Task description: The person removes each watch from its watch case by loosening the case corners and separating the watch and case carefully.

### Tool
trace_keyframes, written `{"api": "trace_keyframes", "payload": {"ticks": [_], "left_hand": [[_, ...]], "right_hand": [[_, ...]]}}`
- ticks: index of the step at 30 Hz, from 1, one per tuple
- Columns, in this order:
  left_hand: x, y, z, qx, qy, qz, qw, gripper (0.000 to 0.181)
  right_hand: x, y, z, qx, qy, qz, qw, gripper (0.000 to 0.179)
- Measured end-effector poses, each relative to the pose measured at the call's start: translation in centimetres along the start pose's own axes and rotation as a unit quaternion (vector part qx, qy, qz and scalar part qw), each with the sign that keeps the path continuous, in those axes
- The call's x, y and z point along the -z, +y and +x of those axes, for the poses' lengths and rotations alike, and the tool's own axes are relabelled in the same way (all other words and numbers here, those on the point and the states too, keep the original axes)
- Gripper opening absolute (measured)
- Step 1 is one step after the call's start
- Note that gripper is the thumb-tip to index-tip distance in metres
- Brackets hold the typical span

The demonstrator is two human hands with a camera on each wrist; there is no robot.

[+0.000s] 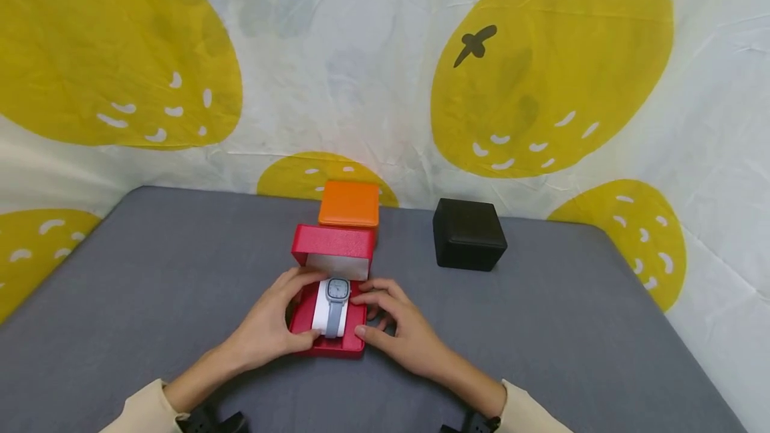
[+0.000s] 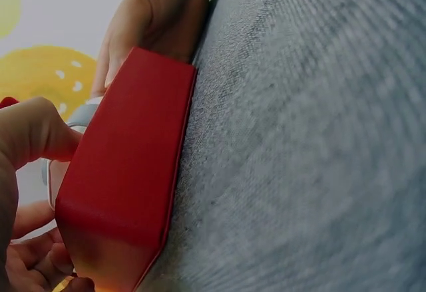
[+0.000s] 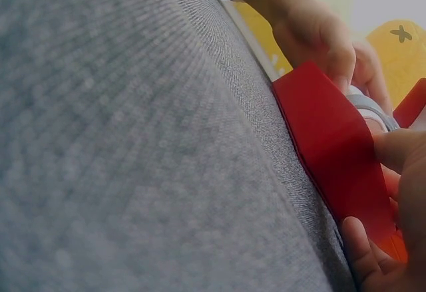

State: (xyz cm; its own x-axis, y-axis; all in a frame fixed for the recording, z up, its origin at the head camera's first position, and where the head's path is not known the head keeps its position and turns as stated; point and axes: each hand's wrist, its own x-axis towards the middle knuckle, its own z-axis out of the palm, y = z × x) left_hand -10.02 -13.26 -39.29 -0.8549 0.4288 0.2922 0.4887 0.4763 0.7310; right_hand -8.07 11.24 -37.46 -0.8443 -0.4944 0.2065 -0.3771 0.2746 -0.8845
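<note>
A red watch box point(image 1: 333, 351) stands on the table with its lid point(image 1: 333, 240) raised at the back. Inside lies a watch point(image 1: 338, 289) with a pale grey strap, wrapped round a white cushion point(image 1: 319, 316). My left hand point(image 1: 265, 319) reaches over the box's left side, its thumb and forefinger gripping the cushion at its near and far ends. On the right side, my right hand point(image 1: 406, 329) holds the box, thumb at the rim and fingers along the edge. Both wrist views show the box's red front wall point(image 2: 126, 152) point(image 3: 326, 139); the cushion's underside is hidden.
Right behind the red lid stands an orange box point(image 1: 349, 202), closed. A closed black box point(image 1: 469, 236) sits farther right at the back of the grey cloth-covered table point(image 1: 571, 326). A white curtain point(image 1: 337, 72) with yellow fruit prints hangs behind.
</note>
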Motion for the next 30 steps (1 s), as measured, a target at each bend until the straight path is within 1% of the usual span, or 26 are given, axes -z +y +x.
{"api": "trace_keyframes", "payload": {"ticks": [3, 5, 10, 13, 15, 20, 21, 23, 25, 27, 30], "left_hand": [[0.0, -0.1, 0.0, -0.009, -0.002, -0.016, 0.9998, 0.073], [0.0, -0.1, 0.1, -0.018, -0.001, -0.018, 0.9997, 0.074], [0.2, -0.2, 0.0, -0.045, 0.011, 0.027, 0.9986, 0.076], [0.2, -0.3, -0.1, -0.054, 0.014, 0.041, 0.9976, 0.076], [0.2, -0.3, 0.0, -0.055, 0.015, 0.033, 0.9978, 0.076], [0.2, -0.2, 0.0, -0.054, 0.017, -0.008, 0.9984, 0.074], [0.2, -0.1, 0.0, -0.056, 0.016, -0.014, 0.9982, 0.074], [0.3, 0.0, -0.2, -0.065, 0.018, -0.020, 0.9975, 0.075], [0.3, 0.1, -0.2, -0.079, 0.020, -0.024, 0.9964, 0.075], [0.3, 0.2, -0.2, -0.085, 0.019, -0.030, 0.9957, 0.076], [0.2, 0.3, -0.3, -0.081, 0.013, -0.050, 0.9953, 0.078]], "right_hand": [[-0.2, 0.4, 0.0, 0.005, 0.001, 0.003, 1.0000, 0.035], [-0.3, 1.1, 0.0, 0.010, 0.007, 0.004, 0.9999, 0.035], [-0.7, 3.3, -0.1, 0.007, 0.011, -0.006, 0.9999, 0.035], [-0.8, 3.9, -0.1, 0.011, 0.009, -0.004, 0.9999, 0.035], [-0.8, 4.1, -0.1, 0.021, 0.011, 0.000, 0.9997, 0.034], [-0.7, 4.1, -0.1, 0.035, 0.017, -0.002, 0.9993, 0.034], [-0.6, 3.5, -0.1, 0.032, 0.017, -0.002, 0.9993, 0.034], [-0.6, 2.6, -0.1, 0.030, 0.016, -0.002, 0.9994, 0.034], [-0.6, 2.4, -0.2, 0.030, 0.017, 0.001, 0.9994, 0.034], [-0.6, 2.4, -0.2, 0.031, 0.017, 0.001, 0.9994, 0.033], [-0.8, 3.9, -0.2, 0.033, 0.017, 0.002, 0.9993, 0.034]]}}
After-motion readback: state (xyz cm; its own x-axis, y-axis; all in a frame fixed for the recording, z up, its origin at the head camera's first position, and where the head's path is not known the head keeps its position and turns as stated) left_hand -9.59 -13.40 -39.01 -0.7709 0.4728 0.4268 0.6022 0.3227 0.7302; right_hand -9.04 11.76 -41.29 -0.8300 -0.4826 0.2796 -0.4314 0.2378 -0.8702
